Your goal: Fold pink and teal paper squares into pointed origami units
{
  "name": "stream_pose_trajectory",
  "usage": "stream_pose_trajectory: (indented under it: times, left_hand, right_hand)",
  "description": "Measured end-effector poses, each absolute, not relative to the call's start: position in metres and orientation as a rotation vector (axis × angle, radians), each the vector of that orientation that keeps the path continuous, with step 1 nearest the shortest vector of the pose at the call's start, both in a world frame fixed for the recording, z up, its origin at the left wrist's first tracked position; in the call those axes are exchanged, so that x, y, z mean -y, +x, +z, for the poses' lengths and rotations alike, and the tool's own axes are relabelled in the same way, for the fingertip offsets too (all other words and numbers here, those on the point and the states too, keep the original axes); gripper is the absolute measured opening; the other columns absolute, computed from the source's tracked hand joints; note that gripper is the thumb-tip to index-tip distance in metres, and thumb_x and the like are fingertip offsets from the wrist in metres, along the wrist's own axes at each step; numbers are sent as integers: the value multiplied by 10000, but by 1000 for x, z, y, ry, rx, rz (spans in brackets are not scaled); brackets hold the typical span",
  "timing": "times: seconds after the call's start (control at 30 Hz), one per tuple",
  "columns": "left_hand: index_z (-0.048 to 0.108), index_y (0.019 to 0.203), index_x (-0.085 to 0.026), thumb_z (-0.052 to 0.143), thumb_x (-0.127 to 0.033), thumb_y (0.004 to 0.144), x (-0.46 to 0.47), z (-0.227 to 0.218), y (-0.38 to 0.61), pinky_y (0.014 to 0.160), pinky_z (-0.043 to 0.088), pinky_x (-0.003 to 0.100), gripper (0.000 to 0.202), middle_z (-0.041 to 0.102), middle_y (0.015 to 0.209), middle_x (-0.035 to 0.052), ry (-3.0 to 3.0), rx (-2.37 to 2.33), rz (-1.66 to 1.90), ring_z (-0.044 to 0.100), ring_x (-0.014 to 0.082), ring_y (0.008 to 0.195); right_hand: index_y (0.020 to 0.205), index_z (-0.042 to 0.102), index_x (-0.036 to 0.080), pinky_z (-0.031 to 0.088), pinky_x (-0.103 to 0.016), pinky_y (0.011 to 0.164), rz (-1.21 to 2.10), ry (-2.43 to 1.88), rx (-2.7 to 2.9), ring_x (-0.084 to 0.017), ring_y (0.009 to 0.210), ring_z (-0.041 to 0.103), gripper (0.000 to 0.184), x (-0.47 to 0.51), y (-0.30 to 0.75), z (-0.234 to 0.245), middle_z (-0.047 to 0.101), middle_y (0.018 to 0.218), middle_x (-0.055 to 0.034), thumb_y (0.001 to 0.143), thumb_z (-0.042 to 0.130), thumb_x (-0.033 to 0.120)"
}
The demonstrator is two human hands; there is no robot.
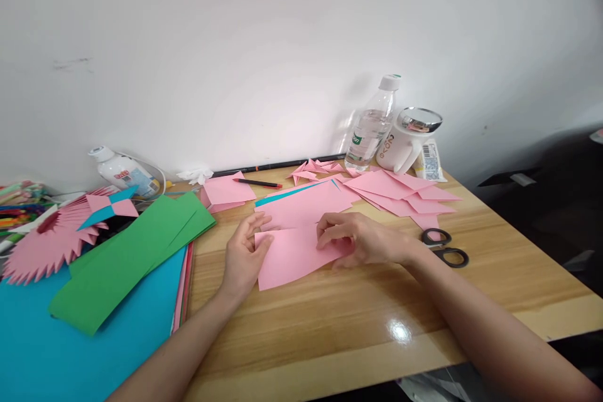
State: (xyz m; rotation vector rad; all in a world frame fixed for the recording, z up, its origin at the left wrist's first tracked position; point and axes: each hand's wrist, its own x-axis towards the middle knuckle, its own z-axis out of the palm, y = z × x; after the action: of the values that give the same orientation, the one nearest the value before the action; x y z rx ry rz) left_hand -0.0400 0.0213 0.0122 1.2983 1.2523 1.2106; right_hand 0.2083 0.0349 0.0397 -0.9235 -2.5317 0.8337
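Pink rectangular paper sheet (288, 259), thin and plain, lies directly between my two hands over the glossy light-wood table (301, 339). Its long axis runs from left to right across me, the right end angled a little away. Neither hand is nearer, as both touch it: my left hand (241, 255) is at the short left edge, my right hand (354, 237) at the right end. My left thumb presses on the top face with the fingers behind, so that grip is clamped on the paper. My right fingers curl over the other end; whether they pinch it or merely rest there, I cannot tell.

Just beyond lies a pile of pink paper (304, 206) with a blue paper edge (285, 196) showing.

Counting around me: one sheet in my hands, one slim black-and-red pen (257, 183), one pair of black-handled scissors (445, 248) near my right forearm, one clear plastic bottle (370, 132), one white mug with a mirrored lid (405, 146), one white plastic bottle (123, 169). At my left are at least two long green paper strips (120, 257), one pleated pink paper form (51, 248) and one pink-and-blue folded piece (109, 208). The fanned pink sheets (389, 185) and small pointed pink folds (313, 169) overlap too much to count.
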Motion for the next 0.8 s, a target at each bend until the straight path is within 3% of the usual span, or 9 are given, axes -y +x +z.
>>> stream_pose_trajectory:
  times: [0.07,0.13,0.23,0.33,0.47,0.57,0.67,0.8]
  left_hand:
    - [532,1110,-159,708,-316,693,-21,12,-40,753,517,297,479,669,1098,129,1301,-1254,1223,658,230,974]
    - [525,1125,-150,689,-345,718,-21,13,-41,682,508,267,480,706,960,99,1283,-1266,1214,670,202,865]
    - [571,1053,-136,656,-396,744,-20,14,-43,530,457,221,412,703,785,49,1320,-1267,1081,632,153,624]
    - [644,886,-128,619,-398,768,-17,14,-41,493,420,202,295,695,751,43,1487,-1253,897,606,139,593]
    - [679,881,-141,553,-370,818,-18,10,-42,545,448,216,269,711,806,47,1711,-1318,917,631,159,672]
    - [687,943,-147,529,-348,842,-23,5,-46,661,490,240,275,726,894,60,1835,-1335,964,662,180,786]
    - [682,1003,-146,512,-331,860,-26,2,-48,736,507,259,288,725,979,74,1890,-1330,974,672,196,887]
    - [689,1013,-159,528,-313,864,-25,2,-47,651,524,240,268,738,938,55,1909,-1334,1014,690,177,779]
  right_hand:
    - [940,718,176,411,-227,602,908,-881,2526,-117,694,525,280,-35,209,41,611,918,-49,708,755,330]
    - [919,720,154,408,-215,574,1053,-839,2490,-103,646,510,281,-35,209,42,615,843,-44,749,718,378]
    - [857,711,127,407,-203,543,1212,-908,2442,-98,600,532,230,-35,208,40,648,753,-35,799,672,347]
    - [806,703,136,403,-208,533,1126,-1061,2421,-109,589,556,167,-35,205,35,666,700,-25,820,643,291]
    - [917,703,171,453,-248,633,641,-1149,2359,-149,723,601,163,-38,204,24,680,872,-67,872,572,258]
    - [1033,681,204,485,-312,717,352,-1184,2441,-200,868,606,212,-42,205,16,628,1055,-114,908,518,255]
    - [1091,655,198,494,-400,817,269,-1216,2501,-249,995,575,241,-45,206,9,584,1140,-143,924,493,259]
    - [1110,637,203,494,-440,840,273,-1174,2412,-263,1025,557,238,-45,206,7,573,1161,-147,909,520,250]
